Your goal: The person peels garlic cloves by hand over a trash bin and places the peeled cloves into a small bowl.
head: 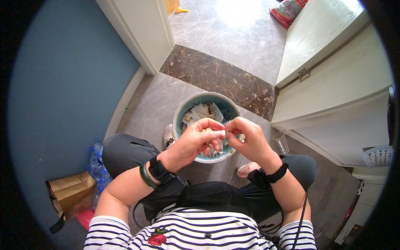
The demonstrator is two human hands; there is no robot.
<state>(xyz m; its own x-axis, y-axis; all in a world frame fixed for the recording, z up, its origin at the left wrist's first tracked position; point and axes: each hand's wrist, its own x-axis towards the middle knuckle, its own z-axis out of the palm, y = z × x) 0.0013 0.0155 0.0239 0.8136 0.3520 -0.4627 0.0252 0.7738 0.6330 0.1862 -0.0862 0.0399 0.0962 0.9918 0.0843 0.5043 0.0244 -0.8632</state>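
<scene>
My left hand (200, 137) is above a round teal bin with a pale rim (207, 93). Its thumb and forefinger pinch a small whitish piece (223, 133) too small to name, and something yellowish shows behind the thumb. My right hand (247, 137) meets it from the other side, thumb and forefinger together at the same spot; whether they grip the piece is hidden. Inside the bin below lie crumpled white tissues (200, 112) and mixed waste.
A clear plastic cup (281, 143) stands on the floor at the right, near a white cabinet. At the left wall are plastic bottles with blue caps (100, 168) and a brown paper bag (73, 193). A dark marble threshold (218, 78) crosses the doorway beyond the bin.
</scene>
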